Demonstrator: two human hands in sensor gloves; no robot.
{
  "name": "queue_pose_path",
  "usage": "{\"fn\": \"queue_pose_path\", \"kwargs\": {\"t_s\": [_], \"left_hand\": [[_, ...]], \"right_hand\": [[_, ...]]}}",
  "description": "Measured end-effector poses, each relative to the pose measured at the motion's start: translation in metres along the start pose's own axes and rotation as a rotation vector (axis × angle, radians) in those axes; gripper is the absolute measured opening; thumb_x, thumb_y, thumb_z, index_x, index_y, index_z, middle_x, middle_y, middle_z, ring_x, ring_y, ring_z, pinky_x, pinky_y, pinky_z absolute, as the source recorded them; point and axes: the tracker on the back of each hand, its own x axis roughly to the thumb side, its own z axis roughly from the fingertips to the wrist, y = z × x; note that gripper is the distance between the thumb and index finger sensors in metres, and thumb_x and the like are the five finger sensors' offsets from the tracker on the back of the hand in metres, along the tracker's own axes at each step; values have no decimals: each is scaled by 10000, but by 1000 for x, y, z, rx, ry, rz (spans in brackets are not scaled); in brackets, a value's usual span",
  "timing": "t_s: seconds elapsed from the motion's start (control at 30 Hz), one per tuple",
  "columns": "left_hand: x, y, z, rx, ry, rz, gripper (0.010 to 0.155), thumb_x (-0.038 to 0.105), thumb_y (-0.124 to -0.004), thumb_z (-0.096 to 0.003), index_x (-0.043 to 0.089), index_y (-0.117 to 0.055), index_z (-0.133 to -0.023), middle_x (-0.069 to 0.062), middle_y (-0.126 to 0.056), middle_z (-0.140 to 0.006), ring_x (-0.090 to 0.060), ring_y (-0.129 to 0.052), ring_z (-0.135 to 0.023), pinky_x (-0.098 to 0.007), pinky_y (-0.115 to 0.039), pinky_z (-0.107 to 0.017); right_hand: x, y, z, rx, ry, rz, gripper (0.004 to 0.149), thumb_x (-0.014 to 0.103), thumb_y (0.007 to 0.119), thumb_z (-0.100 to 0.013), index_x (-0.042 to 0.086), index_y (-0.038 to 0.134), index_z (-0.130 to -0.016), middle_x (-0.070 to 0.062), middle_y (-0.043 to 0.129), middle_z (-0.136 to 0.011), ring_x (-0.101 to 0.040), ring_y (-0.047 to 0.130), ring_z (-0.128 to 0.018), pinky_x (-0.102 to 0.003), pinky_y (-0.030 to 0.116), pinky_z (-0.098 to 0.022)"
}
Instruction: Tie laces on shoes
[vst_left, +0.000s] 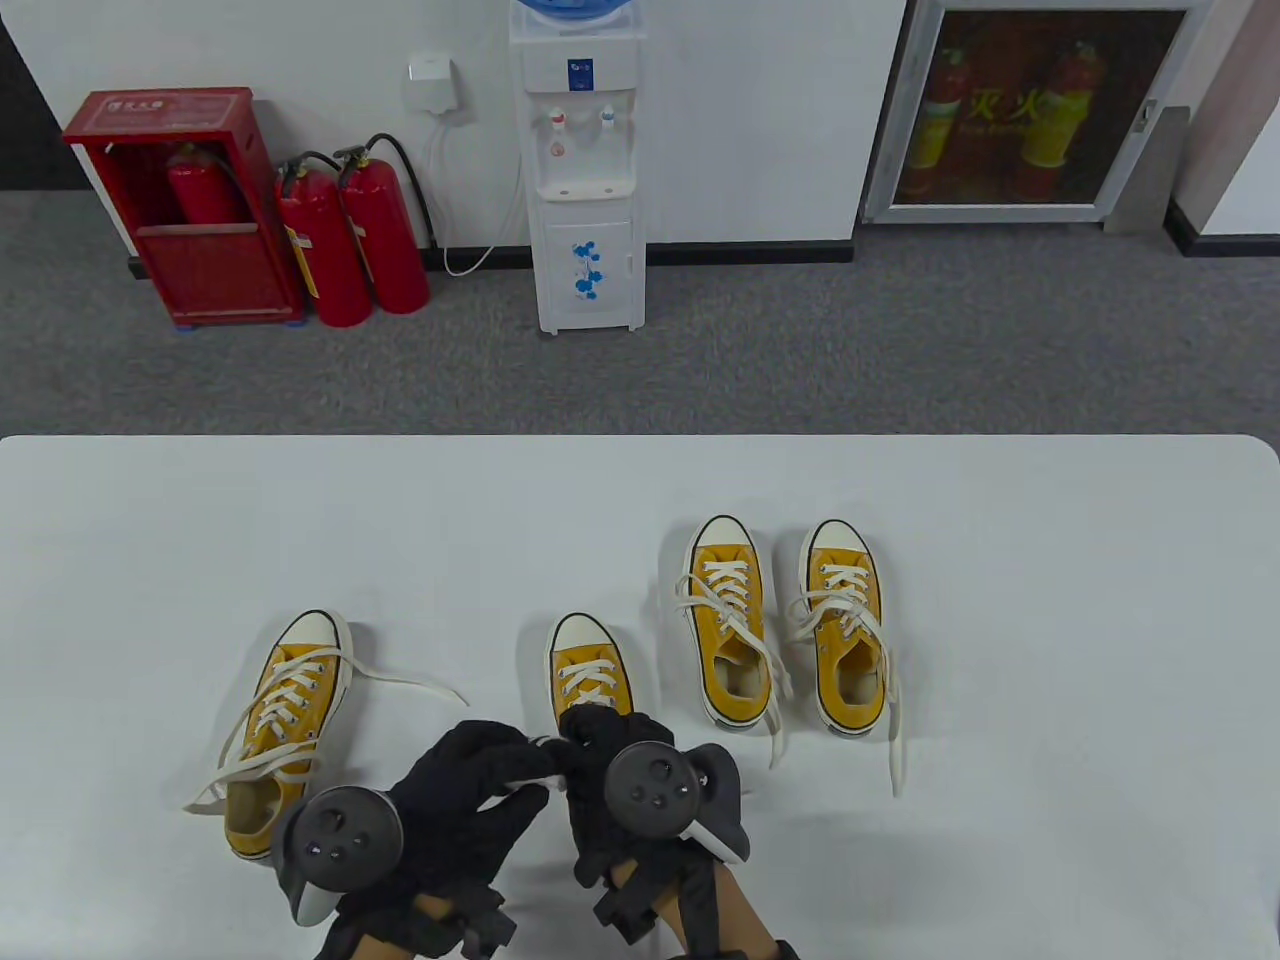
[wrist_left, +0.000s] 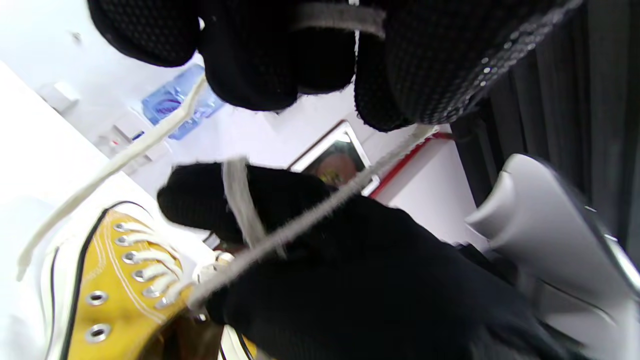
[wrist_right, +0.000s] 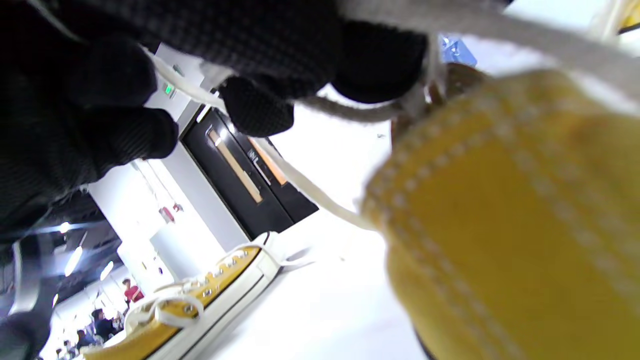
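Table view shows four yellow canvas sneakers with white laces on the white table (vst_left: 1050, 560). The middle yellow sneaker (vst_left: 588, 665) lies at lower centre of the frame, and both black-gloved hands meet just below it. The left hand (vst_left: 470, 790) pinches one flat white lace (vst_left: 530, 772) and the right hand (vst_left: 610, 770) grips the other end, fingers curled. An untied sneaker (vst_left: 285, 725) lies at lower left, and a laced pair (vst_left: 785, 620) at centre right.
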Motion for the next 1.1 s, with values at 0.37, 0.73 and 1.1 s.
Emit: {"fn": "queue_pose_path", "kwargs": {"t_s": [0.37,0.73,1.1], "left_hand": [[-34,-8,-15,9,229,-58,391,508,-870,-451,370,-884,-817,-10,-855,-884,-259,-932,-636,-597,-685,-661],[-59,-31,-22,-124,403,-46,448,575,-846,-441,372,-870,-839,-10,-858,-903,-255,-933,-641,-588,-687,-663],[-72,-48,-20,-203,475,-93,432,587,-781,-463,394,-914,-826,-31,-921,-859,-268,-960,-594,-588,-707,-636]], "right_hand": [[2,1,1,38,-62,-19,419,73,800,-393,258,1014,-703,-4,688,-978,-235,804,-667,-676,351,-708],[-29,-6,-2,17,17,-362,401,78,809,-381,274,1057,-627,1,652,-1018,-225,818,-657,-690,354,-697],[-44,-4,-3,-10,101,-633,459,108,818,-385,264,954,-794,22,622,-1071,-226,835,-644,-666,425,-678]]}}
